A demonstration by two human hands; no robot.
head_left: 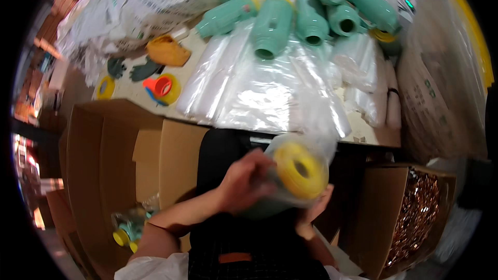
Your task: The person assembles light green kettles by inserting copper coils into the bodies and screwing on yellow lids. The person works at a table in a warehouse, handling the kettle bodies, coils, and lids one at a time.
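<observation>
Over my lap is a green thermos flask casing with a yellow ring-shaped end (301,170), inside a clear plastic bag (324,145). The yellow end faces up toward me, and a dark round hole shows in its middle. My right hand (315,207) grips the bagged casing from its lower right side. My left hand (245,180) is at its left side, fingers curled but smeared by motion, so its hold is unclear. On the table ahead lies a stack of clear plastic bags (262,96). Several green casings (273,23) lie behind and partly on the stack.
An open cardboard box (111,145) at left holds bagged green pieces with yellow ends (122,236). At right, another box (378,218) contains shiny copper-coloured bits. Yellow tape rolls (106,88), an orange ring (163,86) and dark gloves (144,69) lie on the table's left. Large plastic sacks (140,8) flank it.
</observation>
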